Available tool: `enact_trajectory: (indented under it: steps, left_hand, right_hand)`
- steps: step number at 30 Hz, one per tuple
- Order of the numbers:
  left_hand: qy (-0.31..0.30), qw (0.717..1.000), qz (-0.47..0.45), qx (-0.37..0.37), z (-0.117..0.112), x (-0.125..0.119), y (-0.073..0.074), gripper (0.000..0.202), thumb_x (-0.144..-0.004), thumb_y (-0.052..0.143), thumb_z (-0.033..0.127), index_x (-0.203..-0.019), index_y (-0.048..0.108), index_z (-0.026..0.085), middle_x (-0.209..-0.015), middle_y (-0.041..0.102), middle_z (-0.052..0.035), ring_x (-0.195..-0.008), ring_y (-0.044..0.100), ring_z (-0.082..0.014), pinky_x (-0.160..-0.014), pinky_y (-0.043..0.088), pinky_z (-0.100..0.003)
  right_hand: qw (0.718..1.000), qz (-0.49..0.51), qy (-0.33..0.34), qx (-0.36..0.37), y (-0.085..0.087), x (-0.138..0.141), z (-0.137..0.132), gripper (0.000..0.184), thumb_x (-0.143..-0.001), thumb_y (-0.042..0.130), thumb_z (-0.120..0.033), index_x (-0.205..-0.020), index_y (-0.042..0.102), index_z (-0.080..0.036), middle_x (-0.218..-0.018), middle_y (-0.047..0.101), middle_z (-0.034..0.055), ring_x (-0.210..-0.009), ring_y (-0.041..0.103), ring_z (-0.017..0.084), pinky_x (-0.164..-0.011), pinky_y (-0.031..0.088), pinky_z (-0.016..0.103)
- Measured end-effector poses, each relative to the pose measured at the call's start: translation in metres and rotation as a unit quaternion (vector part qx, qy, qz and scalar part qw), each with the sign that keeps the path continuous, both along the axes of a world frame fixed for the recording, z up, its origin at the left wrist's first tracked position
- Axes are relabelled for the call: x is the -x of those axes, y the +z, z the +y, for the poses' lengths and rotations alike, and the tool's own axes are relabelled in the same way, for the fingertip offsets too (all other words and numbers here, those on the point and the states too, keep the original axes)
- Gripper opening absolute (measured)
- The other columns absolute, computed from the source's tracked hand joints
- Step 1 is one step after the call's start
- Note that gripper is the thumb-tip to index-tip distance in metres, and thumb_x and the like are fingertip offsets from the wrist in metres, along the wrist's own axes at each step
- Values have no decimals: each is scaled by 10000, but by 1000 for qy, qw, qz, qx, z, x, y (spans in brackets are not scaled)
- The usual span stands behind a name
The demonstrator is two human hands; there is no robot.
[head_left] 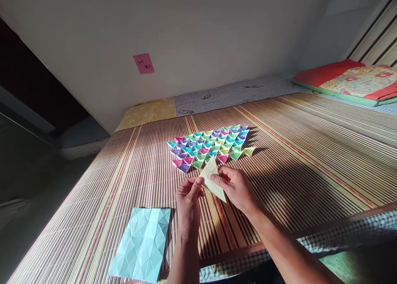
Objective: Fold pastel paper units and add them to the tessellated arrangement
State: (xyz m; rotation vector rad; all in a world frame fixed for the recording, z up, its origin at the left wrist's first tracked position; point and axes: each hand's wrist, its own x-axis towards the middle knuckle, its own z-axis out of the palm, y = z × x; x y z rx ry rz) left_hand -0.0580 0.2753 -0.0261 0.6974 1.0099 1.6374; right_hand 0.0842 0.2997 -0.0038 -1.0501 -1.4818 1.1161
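Observation:
A pale yellow folded paper [213, 177] is held up between my two hands, in a slanted, pointed shape. My left hand [190, 193] pinches its left corner between thumb and fingers. On the other side, my right hand [234, 182] grips it with the thumb pressed on the front face. Just beyond my hands, several small folded paper boats [204, 151] in pink, green, blue, purple and yellow stand in close rows. To the left of my left forearm lies a light blue sheet of creased paper [141, 242].
All this rests on a striped bamboo mat [294, 151] over a bed. A folded red and floral quilt [347, 81] lies at the far right. A pink note [144, 63] is stuck on the wall behind. The mat's left edge borders a dark floor area.

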Motion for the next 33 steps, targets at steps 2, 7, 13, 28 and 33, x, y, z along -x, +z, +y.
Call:
enact_trajectory:
  steps: [2,7,13,28,33]
  left_hand:
    - [-25,999,-41,19,0,0,0,320,-623,946,393,-707,760,147,-651,629,16,-539,474,-56,-538,399,-188]
    - [-46,989,-135,42,2,3,-5,328,-591,964,342,-726,748,136,-690,656,4,-559,514,-58,-501,368,-175]
    - [-79,980,-171,63,3,1,-7,310,-619,951,315,-719,736,116,-627,627,2,-511,488,-59,-460,344,-173]
    - [-59,989,-129,36,2,-6,-8,283,-660,933,343,-754,759,140,-665,679,3,-547,549,-73,-536,417,-194]
    - [-74,987,-132,62,-1,-12,-10,334,-753,850,471,-871,785,165,-891,781,-85,-796,707,-195,-719,539,-275]
  right_hand:
    - [1000,3,8,3,4,2,-3,381,-841,706,-529,-691,596,-197,-628,607,-8,-572,557,150,-536,439,251]
    - [999,21,15,-26,16,0,-7,434,-921,636,-559,-677,581,-204,-600,542,-33,-566,522,132,-550,426,241]
    - [996,78,41,6,19,-1,-7,350,-890,710,-510,-750,639,-196,-719,635,-8,-676,617,155,-657,511,256]
    - [998,-9,34,-48,0,0,-2,204,-751,594,-134,-892,733,-182,-808,739,38,-737,686,204,-678,539,283]
    - [981,-84,-46,-167,-12,6,2,274,-729,527,-46,-826,745,-180,-819,699,61,-781,646,208,-708,493,292]
